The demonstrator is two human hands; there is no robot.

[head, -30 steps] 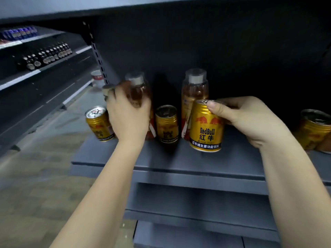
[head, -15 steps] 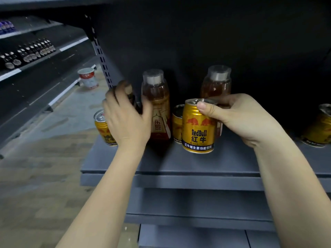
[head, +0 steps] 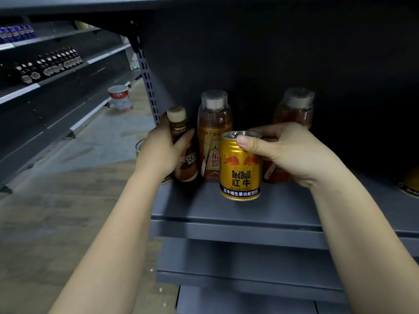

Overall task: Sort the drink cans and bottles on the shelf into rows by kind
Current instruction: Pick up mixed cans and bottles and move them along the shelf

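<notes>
On the grey shelf point(head: 283, 211) my right hand point(head: 292, 152) grips the top of a gold Red Bull can point(head: 240, 171) standing near the front. My left hand point(head: 158, 150) is wrapped round a brown Nescafe coffee bottle point(head: 184, 155) at the shelf's left end. Between them stands an amber energy-drink bottle point(head: 214, 132) with a clear cap. A second amber bottle point(head: 293, 109) rises behind my right hand. Another gold can point(head: 139, 146) is mostly hidden behind my left hand.
A further gold can point(head: 410, 184) shows at the right edge of the shelf. Lower grey shelves point(head: 249, 259) jut out below. A perforated upright point(head: 145, 71) bounds the shelf's left side. Across the aisle are stocked shelves point(head: 45, 64) and a white bucket point(head: 120, 98) on the floor.
My left hand has let go of the amber bottle and now holds the brown coffee bottle beside it. My right hand has slid the Red Bull can leftward and forward.
</notes>
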